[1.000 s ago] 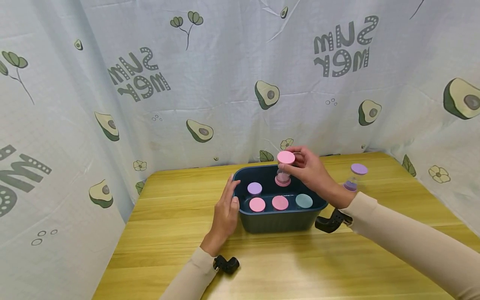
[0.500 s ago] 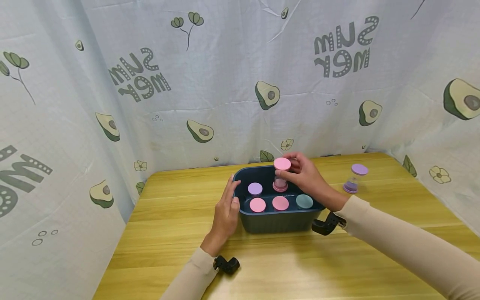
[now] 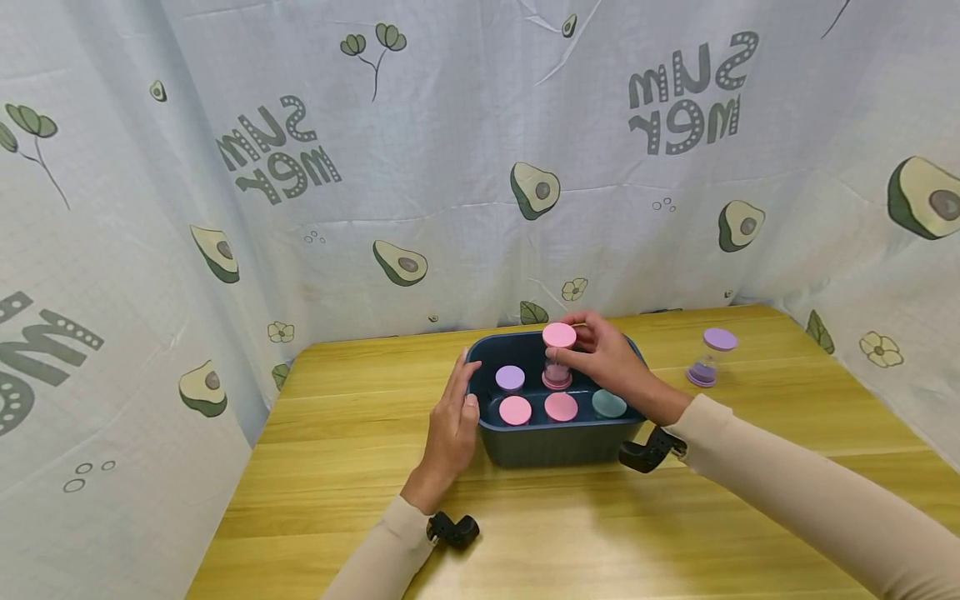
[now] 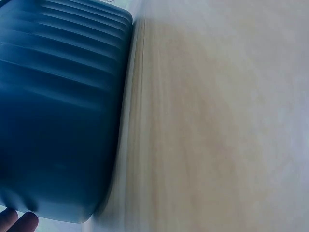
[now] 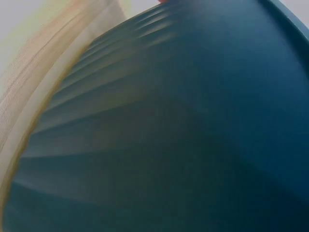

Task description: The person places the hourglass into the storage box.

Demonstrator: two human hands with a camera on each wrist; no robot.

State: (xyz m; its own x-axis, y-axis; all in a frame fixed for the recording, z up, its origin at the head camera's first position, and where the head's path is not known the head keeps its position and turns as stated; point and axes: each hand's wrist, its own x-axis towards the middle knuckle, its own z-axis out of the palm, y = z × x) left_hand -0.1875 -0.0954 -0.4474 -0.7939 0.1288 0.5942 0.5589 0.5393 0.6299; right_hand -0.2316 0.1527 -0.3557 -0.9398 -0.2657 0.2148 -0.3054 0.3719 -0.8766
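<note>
My right hand [image 3: 603, 358] grips a pink hourglass [image 3: 558, 336] near its top cap, upright inside the dark blue bin [image 3: 558, 448]. My left hand [image 3: 450, 425] rests against the bin's left end with fingers straight. In the left wrist view two fingertips [image 4: 25, 223] touch the bin's far end. Within the bin stand a purple-capped hourglass [image 3: 510, 378] at back left and, along the front, a light pink cap [image 3: 515, 410], a darker pink cap [image 3: 561, 407] and a teal cap [image 3: 608, 403]. The ribbed bin wall [image 5: 145, 121] fills the right wrist view.
A purple hourglass [image 3: 708, 358] stands on the wooden table [image 3: 337, 450], right of the bin. A printed curtain [image 3: 465, 167] hangs behind the table and along both sides.
My right hand has moved down and left with the pink hourglass, lowering it into the bin's back row beside the purple one. The left hand has stayed in place.
</note>
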